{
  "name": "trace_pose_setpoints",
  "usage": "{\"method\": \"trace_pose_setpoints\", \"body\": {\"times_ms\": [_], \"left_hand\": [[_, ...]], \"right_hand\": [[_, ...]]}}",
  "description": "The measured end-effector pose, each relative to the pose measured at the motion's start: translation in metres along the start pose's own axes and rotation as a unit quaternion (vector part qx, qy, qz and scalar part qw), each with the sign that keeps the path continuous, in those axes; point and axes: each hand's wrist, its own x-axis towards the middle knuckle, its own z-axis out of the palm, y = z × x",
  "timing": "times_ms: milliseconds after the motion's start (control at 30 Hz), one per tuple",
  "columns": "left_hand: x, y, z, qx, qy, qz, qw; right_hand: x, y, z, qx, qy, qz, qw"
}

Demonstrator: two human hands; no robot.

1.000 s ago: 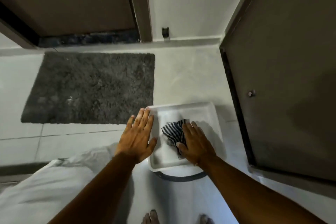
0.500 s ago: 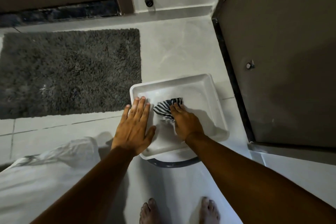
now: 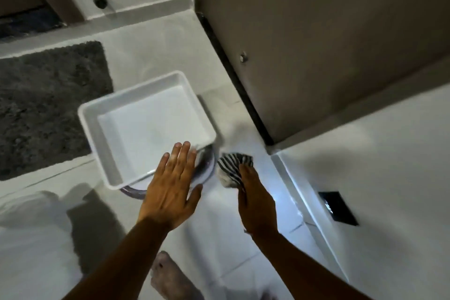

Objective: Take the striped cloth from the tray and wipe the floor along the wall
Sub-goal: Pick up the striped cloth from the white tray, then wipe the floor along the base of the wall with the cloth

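Note:
The white tray [image 3: 109, 114] sits on a round stool and holds nothing. My right hand [image 3: 255, 200] grips the bunched black-and-white striped cloth [image 3: 231, 165], which is out of the tray, to its right, low over the white floor near the wall's skirting [image 3: 302, 192]. My left hand [image 3: 170, 190] hovers flat with fingers apart over the tray's near right corner, holding nothing. Whether the cloth touches the floor I cannot tell.
A dark shaggy mat [image 3: 46, 105] lies on the floor to the left. A brown door [image 3: 316, 44] stands at the right, with a dark threshold strip. A black socket plate [image 3: 337, 207] is low on the white wall. My bare foot [image 3: 170, 275] is below.
My right hand has lifted the striped cloth out of the tray and carried it right toward the wall. My left hand has shifted from the tray's left rim to its near right corner.

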Motion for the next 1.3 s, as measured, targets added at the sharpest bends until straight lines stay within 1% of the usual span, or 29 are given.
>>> {"method": "trace_pose_setpoints", "body": {"times_ms": [100,200,267,367,467,533,667,733,833,933,1000,1133,1200,1300], "left_hand": [[-0.012,0.043,0.079,-0.016,-0.025,0.01,1.0],[-0.019,0.072,0.183,-0.024,-0.058,0.023,0.998],[-0.021,0.082,0.245,-0.011,-0.093,0.045,0.995],[-0.014,0.084,0.329,-0.008,-0.119,0.062,0.991],[-0.005,0.076,0.384,0.027,-0.139,0.074,0.987],[-0.001,0.068,0.409,0.045,-0.129,0.074,0.988],[0.007,0.057,0.429,0.068,-0.085,0.079,0.991],[0.008,0.055,0.429,0.07,-0.074,0.086,0.991],[0.015,0.051,0.429,0.071,-0.066,0.091,0.991],[0.025,0.047,0.43,0.082,-0.056,0.093,0.991],[0.03,0.047,0.43,0.086,-0.053,0.091,0.991],[0.032,0.047,0.425,0.076,-0.054,0.079,0.993],[0.035,0.043,0.424,0.078,-0.048,0.076,0.993],[0.043,0.039,0.426,0.087,-0.031,0.069,0.993]], "right_hand": [[-0.069,0.099,0.0,-0.038,0.005,0.078,0.996],[-0.125,0.203,0.011,-0.095,-0.014,0.143,0.985],[-0.148,0.268,0.026,-0.119,-0.017,0.182,0.976],[-0.181,0.352,0.052,-0.155,-0.034,0.219,0.963],[-0.203,0.404,0.077,-0.167,-0.045,0.245,0.954],[-0.213,0.423,0.092,-0.191,-0.051,0.213,0.957],[-0.231,0.431,0.116,-0.216,-0.069,0.097,0.969],[-0.227,0.438,0.118,-0.224,-0.08,0.077,0.968],[-0.163,0.438,0.114,-0.214,-0.055,0.045,0.974],[-0.091,0.42,0.125,-0.22,-0.056,-0.008,0.974],[-0.096,0.42,0.125,-0.227,-0.06,-0.015,0.972],[-0.168,0.445,0.096,-0.266,-0.11,-0.017,0.958],[-0.14,0.446,0.097,-0.266,-0.093,-0.038,0.959],[-0.06,0.416,0.124,-0.254,-0.064,-0.059,0.963]]}}
